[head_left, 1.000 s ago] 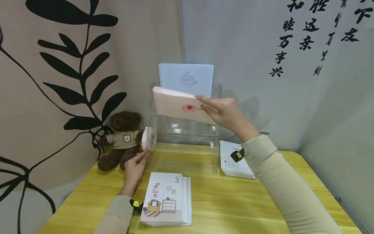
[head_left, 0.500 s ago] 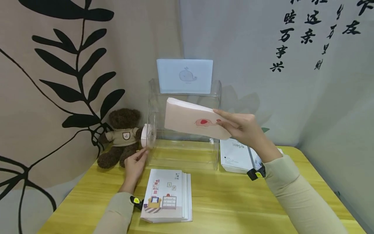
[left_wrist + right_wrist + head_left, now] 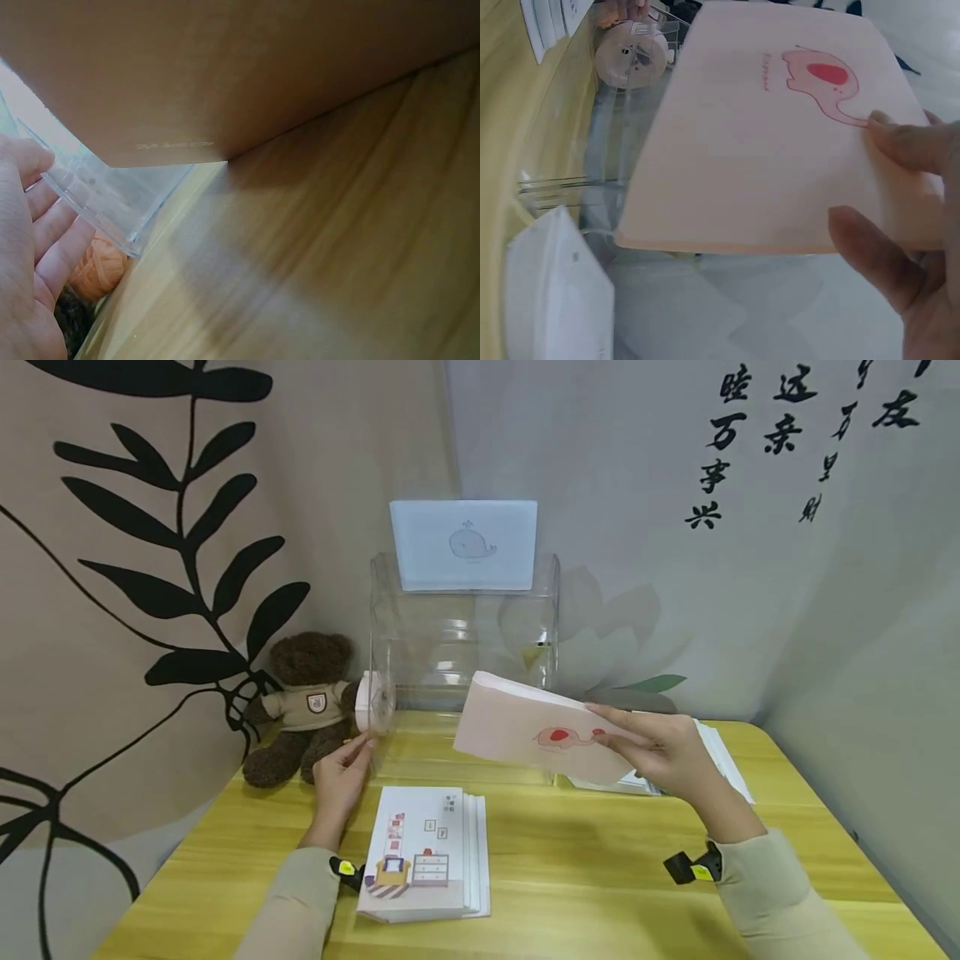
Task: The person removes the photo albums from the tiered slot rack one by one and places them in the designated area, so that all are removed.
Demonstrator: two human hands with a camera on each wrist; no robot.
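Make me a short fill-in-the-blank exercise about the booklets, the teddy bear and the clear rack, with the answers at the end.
1. The animal on the pink booklet in the right hand is an ____.
2. The animal on the pale blue booklet at the top of the clear rack is a ____.
3. In the head view, the teddy bear sits to the ____ of the clear rack.

Missing words: elephant; whale; left.

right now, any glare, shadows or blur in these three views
Head view: small glare spots on the clear rack, soft shadows on the grey backdrop; left wrist view: the close brown surface is dim, its lettering too blurred to read; right wrist view: small lettering on the pink notebook looks soft.
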